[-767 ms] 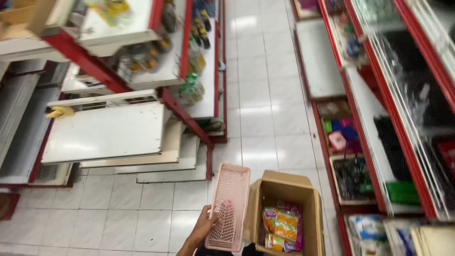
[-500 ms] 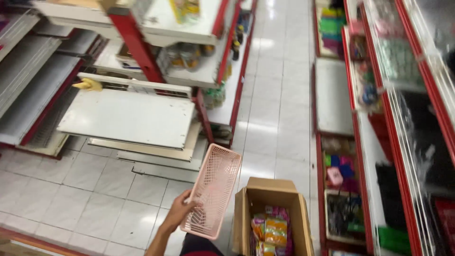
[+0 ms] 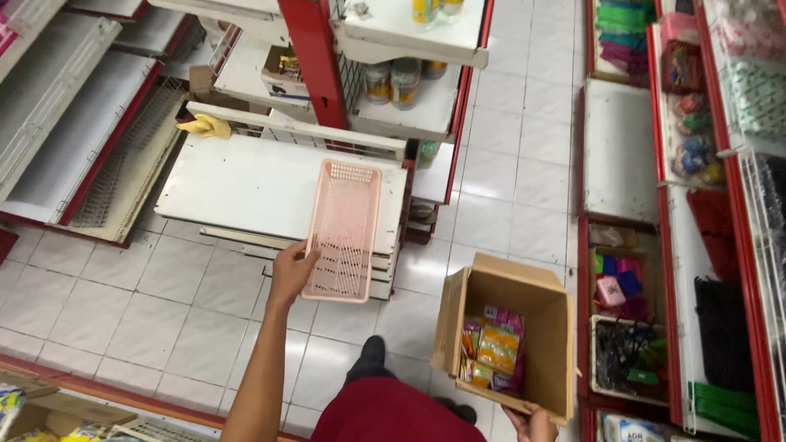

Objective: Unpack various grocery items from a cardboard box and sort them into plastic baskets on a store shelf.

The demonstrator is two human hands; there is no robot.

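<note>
The left hand (image 3: 292, 274) is closed around the near left edge of a pale pink rectangular plastic basket with latticed sides (image 3: 342, 232), holding it out flat over the front edge of a white metal shelf board (image 3: 246, 187) that lies low on a stack of similar boards. Against the earlier views, where the basket hung upright beside the box, it now sits further forward and tipped to level, its far end reaching past the board's right-hand corner region, so it looks, as a judgement, to be on its way onto that surface rather than being merely carried. The right hand (image 3: 536, 424) shows only at the bottom edge of the view, fingers wrapped on the near lower corner of an open brown cardboard box (image 3: 547, 327); inside lie bright snack packets in orange, pink and green (image 3: 493, 349). A crumpled yellow cloth (image 3: 205, 126) rests at the far left corner of the board. Behind it stands a red upright post (image 3: 315, 57) with white shelves holding jars (image 3: 393, 80). Along the right runs red-framed shelving (image 3: 583, 245) with mixed small goods over a white tiled floor (image 3: 508, 205).
</note>
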